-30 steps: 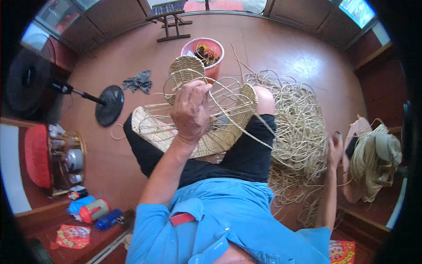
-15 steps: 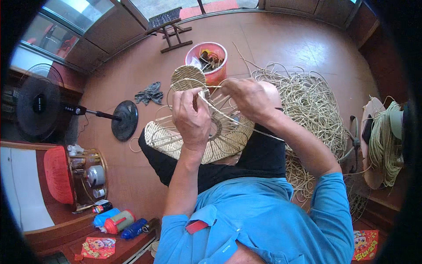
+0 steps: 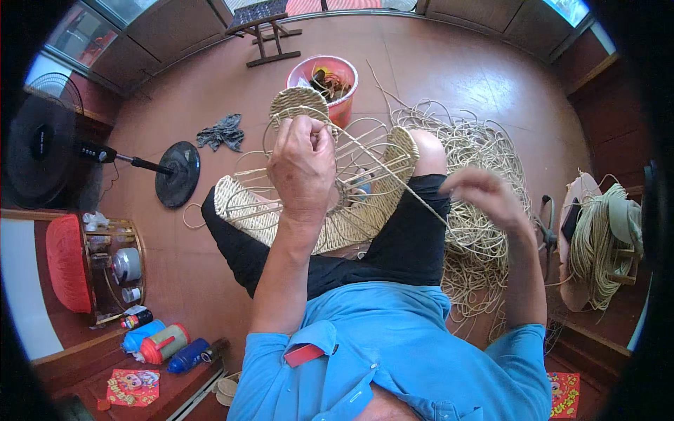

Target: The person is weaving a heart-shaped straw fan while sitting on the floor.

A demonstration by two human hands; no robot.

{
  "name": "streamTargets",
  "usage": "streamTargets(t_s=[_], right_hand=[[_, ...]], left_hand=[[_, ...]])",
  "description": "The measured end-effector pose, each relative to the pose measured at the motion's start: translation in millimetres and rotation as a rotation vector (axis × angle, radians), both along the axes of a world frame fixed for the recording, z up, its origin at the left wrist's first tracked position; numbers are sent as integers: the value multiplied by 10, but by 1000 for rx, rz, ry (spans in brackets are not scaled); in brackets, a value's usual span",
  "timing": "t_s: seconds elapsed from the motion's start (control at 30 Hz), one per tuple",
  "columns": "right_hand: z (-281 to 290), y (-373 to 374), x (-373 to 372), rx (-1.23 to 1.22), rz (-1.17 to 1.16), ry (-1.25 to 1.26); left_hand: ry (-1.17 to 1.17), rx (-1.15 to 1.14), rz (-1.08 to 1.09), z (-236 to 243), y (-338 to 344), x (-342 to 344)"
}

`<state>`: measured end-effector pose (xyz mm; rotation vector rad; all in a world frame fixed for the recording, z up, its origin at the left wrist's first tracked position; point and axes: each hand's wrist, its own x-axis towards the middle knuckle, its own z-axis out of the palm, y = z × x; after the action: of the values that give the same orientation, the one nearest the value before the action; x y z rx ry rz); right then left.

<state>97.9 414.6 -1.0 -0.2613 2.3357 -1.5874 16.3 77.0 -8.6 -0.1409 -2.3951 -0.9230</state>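
Observation:
On my lap rests a half-woven straw-coloured piece (image 3: 330,235), its curved woven band open at the far side and thin spokes looping in from its middle. My left hand (image 3: 302,165) is closed in a pinch on a straw cord (image 3: 382,165), at the loops by a round woven disc (image 3: 298,99). From that pinch the cord slants down to the right across my thigh. Out past my right knee, my right hand (image 3: 484,195) is smeared by motion in front of the tangled cord pile (image 3: 491,154). Its fingers are too blurred to show a hold.
Beyond the disc stands a pink bucket (image 3: 344,105) with scraps inside. A low stool (image 3: 270,42) is at the back. On the left are a standing fan (image 3: 175,174), a grey cloth (image 3: 221,133) and bottles (image 3: 165,344). A coiled cord bundle (image 3: 597,245) hangs at right.
My right hand has swung from beside the left hand out to the right and nearer to me. The left hand stays pinched at the loops, and the slanting cord now stretches straighter.

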Motion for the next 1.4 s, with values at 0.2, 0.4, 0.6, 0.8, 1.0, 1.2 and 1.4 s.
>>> streamTargets(t_s=[0.2,0.4,0.6,0.8,1.0,1.2,1.4], right_hand=[[-89,-1038,88,-123,241,10],[2,-1270,-676,157,-115,324],[-129,-1397,-1177,-43,13,324],[-241,-1503,-1351,-492,181,149],[-98,-1529,-1260,-450,109,-45],[-115,-1589,-1217,-387,40,73],[-128,-1623,-1153,-516,3,-60]], left_hand=[[-78,82,40,10,109,45],[-98,34,102,-39,108,27],[-158,0,-3,19,111,82],[-135,66,-153,4,54,184],[-247,30,-105,55,43,196],[-81,-21,-47,-28,47,219],[-100,45,-53,-8,26,293]])
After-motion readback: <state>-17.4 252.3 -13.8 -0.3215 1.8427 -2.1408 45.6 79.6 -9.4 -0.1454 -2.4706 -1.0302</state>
